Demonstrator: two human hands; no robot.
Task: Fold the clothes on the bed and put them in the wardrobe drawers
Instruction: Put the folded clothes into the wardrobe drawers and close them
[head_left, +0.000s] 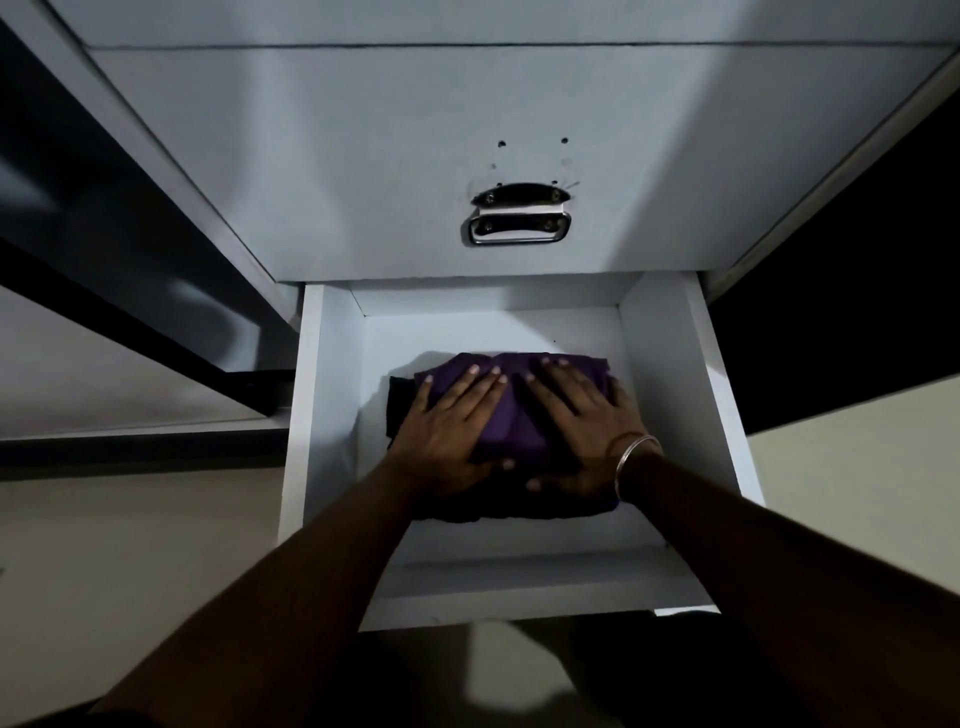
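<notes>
A white wardrobe drawer stands pulled out below me. Inside it lies a folded purple garment on top of a folded dark garment that shows at the left and front. My left hand lies flat on the left half of the purple garment with fingers straight and spread. My right hand, with a metal bangle at the wrist, presses flat on the right half, its thumb along the front edge of the pile.
Above the open drawer is a closed white drawer front with a metal handle. A dark shelf or frame runs at the left. Pale floor lies on both sides of the drawer.
</notes>
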